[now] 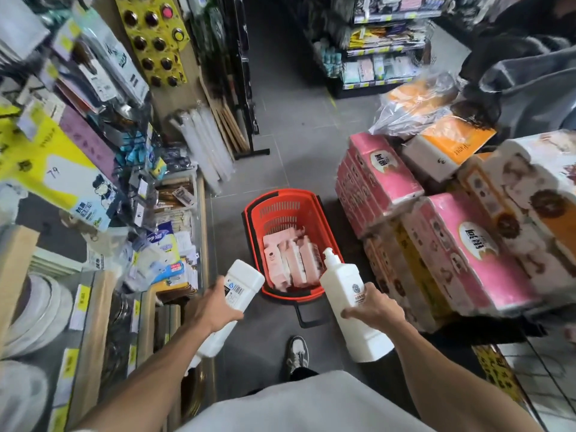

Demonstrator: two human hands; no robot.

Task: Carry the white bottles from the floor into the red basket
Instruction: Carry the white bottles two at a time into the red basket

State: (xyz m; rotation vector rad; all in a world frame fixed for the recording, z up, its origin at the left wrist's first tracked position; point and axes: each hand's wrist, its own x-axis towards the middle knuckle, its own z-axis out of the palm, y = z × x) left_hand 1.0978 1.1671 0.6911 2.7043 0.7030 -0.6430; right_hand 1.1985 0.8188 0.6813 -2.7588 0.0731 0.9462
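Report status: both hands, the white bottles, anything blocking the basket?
Left grip holds one white bottle. Right grip holds pump bottle. Neither yet in red basket. Pink packs inside, room left.

The red plastic mesh basket [280, 210] stands on the grey tiled floor [296, 135] mid-aisle. Flat pink wrapped packets [290, 260] lie inside it, crowded wooden goods shelves [162, 213] are to its left, and a stack of pink plastic-wrapped tissue packs [452, 244] is to its right. On its near side, the left grip [215, 304] holds a white rectangular plastic bottle [243, 279] by the basket's near left corner, and the right grip [374, 308] holds a white plastic pump bottle [341, 282] by the near right corner, pump end toward the basket. A grey canvas shoe [297, 353] stands on the floor nearer than the basket, between the two arms.
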